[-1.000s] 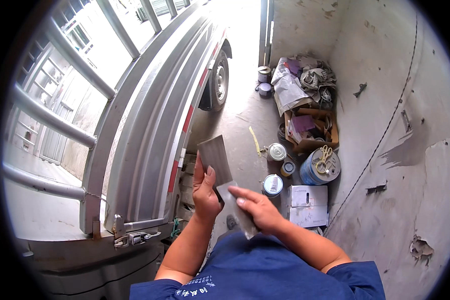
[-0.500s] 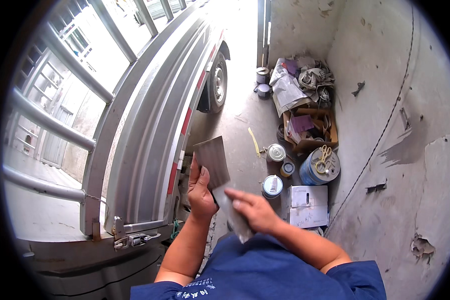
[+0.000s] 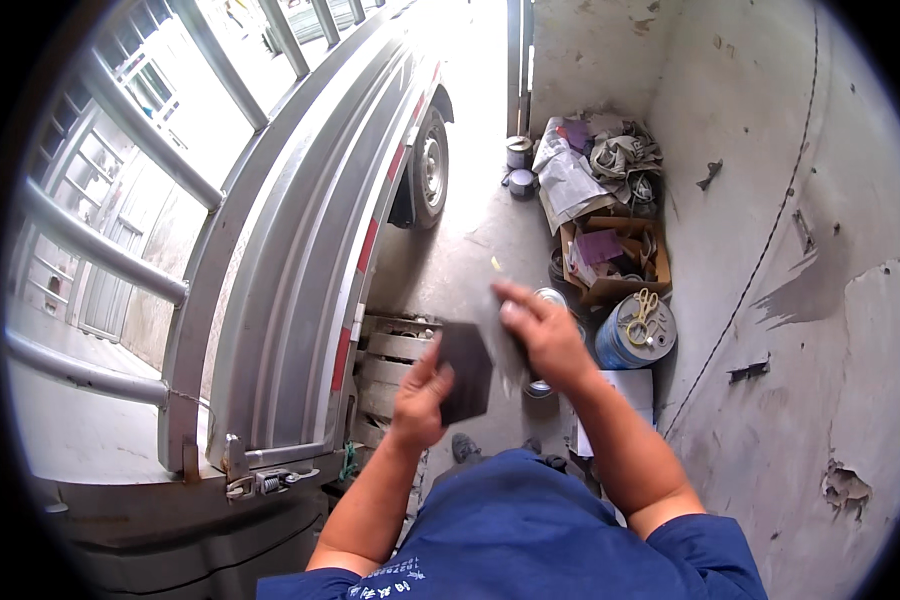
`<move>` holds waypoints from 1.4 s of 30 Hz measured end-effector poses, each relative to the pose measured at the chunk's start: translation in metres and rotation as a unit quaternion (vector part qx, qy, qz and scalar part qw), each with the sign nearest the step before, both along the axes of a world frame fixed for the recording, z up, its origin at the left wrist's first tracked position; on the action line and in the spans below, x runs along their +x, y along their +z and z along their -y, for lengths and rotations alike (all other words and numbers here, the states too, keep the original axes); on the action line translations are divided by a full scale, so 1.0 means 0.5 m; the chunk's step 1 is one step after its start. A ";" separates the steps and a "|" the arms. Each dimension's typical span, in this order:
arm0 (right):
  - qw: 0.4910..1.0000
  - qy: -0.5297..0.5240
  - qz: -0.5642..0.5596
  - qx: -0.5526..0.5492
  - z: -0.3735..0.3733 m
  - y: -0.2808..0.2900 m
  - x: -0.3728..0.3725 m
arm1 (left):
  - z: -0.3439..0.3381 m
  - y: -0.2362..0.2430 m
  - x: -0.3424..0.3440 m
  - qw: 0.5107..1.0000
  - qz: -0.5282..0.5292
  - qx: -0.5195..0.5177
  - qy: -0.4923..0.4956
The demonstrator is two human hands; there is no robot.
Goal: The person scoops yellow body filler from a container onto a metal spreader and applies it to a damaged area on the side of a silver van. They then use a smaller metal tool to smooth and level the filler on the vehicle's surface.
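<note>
My left hand (image 3: 422, 402), low in the middle of the head view, grips a flat, dark rectangular plate (image 3: 467, 372) by its left edge. To its right my right hand (image 3: 550, 335) is closed round a greyish flat piece (image 3: 505, 350), partly translucent and smeared by motion, so its kind cannot be made out. The two pieces are close together, with a narrow gap between them. Most of the right fingers' undersides are hidden.
A silver truck side (image 3: 315, 250) with a wheel (image 3: 431, 165) runs along my left. On my right stand a blue drum (image 3: 620, 340) with yellow-handled scissors (image 3: 642, 312), a cardboard box (image 3: 610, 291), a white box (image 3: 632, 388) and a pile of cloth and paper (image 3: 575, 170), beside a wall (image 3: 730, 330).
My right hand has moved up and right, away from the plate, with the greyish piece. My left hand has come down and right, and the plate now looks darker and tilted differently.
</note>
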State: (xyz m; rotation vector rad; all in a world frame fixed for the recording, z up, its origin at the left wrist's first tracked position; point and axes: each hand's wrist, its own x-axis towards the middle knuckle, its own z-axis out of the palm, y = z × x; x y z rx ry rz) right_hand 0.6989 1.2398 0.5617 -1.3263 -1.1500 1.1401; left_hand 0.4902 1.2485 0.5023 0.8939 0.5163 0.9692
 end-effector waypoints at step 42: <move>0.999 0.049 -0.008 -0.009 0.067 -0.085 0.029 | -0.026 -0.003 -0.127 0.990 -0.123 -0.057 -0.040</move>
